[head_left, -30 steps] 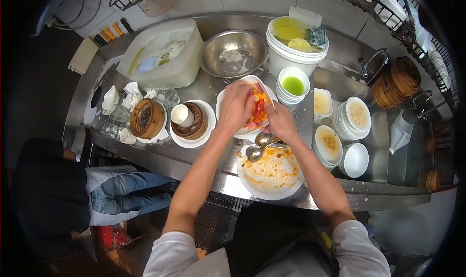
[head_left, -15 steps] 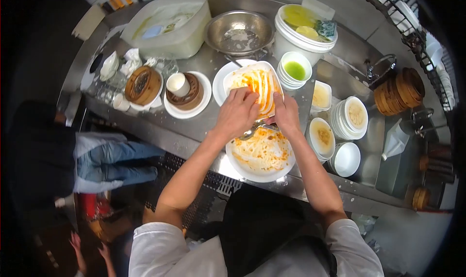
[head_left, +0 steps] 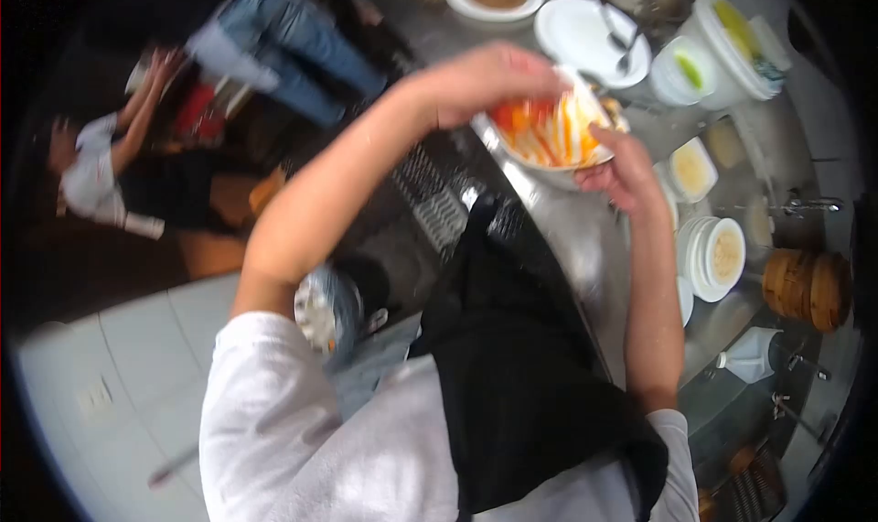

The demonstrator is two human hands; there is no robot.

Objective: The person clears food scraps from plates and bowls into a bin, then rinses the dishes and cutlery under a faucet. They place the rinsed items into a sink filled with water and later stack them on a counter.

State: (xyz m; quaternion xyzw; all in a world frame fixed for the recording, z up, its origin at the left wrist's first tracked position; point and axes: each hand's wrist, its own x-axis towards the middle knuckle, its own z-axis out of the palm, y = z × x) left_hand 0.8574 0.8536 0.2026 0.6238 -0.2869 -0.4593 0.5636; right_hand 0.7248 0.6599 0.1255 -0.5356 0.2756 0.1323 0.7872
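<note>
- The white dish streaked with orange sauce (head_left: 558, 129) is held above the near edge of the steel surface (head_left: 585, 238), tilted toward the person.
- The left hand (head_left: 485, 83) curls over the dish's upper rim, its grip closed on it; motion blur softens the fingers.
- The right hand (head_left: 626, 170) supports the dish's lower right rim, its grip closed on it too.
- Just behind the dish lies a round white plate (head_left: 576, 28) with spoons on it.
- To the right stand a stack of white bowls with green liquid (head_left: 681, 69) and a white plastic bucket (head_left: 736, 37).
- Farther right sit stacked white bowls (head_left: 718, 257) and bamboo steamer baskets (head_left: 809, 289).
</note>
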